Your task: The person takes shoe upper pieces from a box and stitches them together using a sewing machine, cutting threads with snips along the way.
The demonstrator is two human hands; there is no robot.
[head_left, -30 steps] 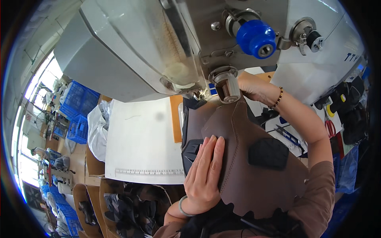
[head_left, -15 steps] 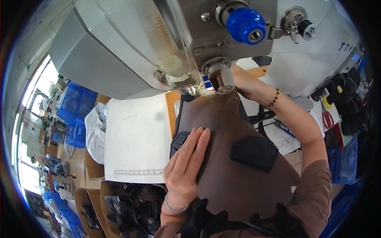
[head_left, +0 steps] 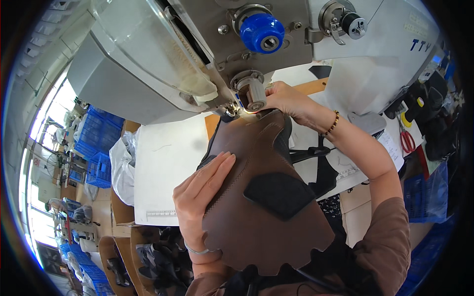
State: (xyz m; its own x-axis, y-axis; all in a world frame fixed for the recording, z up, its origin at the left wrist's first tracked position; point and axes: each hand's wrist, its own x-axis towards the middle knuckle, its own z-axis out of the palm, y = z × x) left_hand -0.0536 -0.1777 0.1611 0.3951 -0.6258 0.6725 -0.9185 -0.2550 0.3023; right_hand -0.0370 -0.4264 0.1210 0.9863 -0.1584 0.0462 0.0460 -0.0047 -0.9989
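Note:
A broad brown leather piece point(head_left: 266, 217) with stitched seams and a scalloped lower edge lies under the sewing machine's head point(head_left: 148, 74). A black angular patch point(head_left: 279, 195) sits on its surface. My left hand point(head_left: 200, 190) rests flat on the leather's left side, fingers straight and side by side. Beside the lit needle area point(head_left: 237, 111), my right hand point(head_left: 291, 101) pinches the leather's upper edge; its fingertips are partly hidden behind the metal roller part point(head_left: 254, 93). Black straps point(head_left: 323, 170) hang out from under the leather on the right.
A white worktable point(head_left: 165, 172) extends left of the leather. Cardboard boxes point(head_left: 116, 241) with dark pieces stand below it. Red-handled scissors point(head_left: 407, 140) lie at the right near dark items. Blue crates point(head_left: 98, 170) stand farther left. A blue knob point(head_left: 261, 33) juts from the machine.
The view has shifted, so the machine and leather appear farther left. More of my right hand shows beside the roller part. My left hand still lies on the leather. More black strap shows.

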